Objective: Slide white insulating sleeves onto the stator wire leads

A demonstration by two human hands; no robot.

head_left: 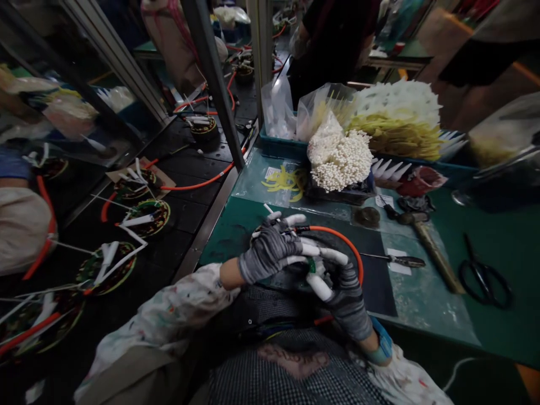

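Both hands wear grey-and-black striped gloves with white-wrapped fingers. My left hand (270, 253) lies over a round wound part, apparently a motor stator (313, 265), with its fingers curled across the top toward the right. From the right side, my right hand (346, 298) closes its thumb and fingers on the stator's edge, where some green and white shows. Most of the stator is hidden beneath the hands. An orange cable (348, 243) with a black end leaves it and loops around to the right. Small white tubes (270, 209) stick up beyond my left hand.
To the right lie a screwdriver (407, 260), a hammer (436, 253) and black scissors (485, 275). Ahead are a bundle of white tubes (341, 160), yellow strips (284, 181) and blue bins (282, 147). Several stators (147, 218) with orange cables line the left conveyor (185, 197). People stand beyond.
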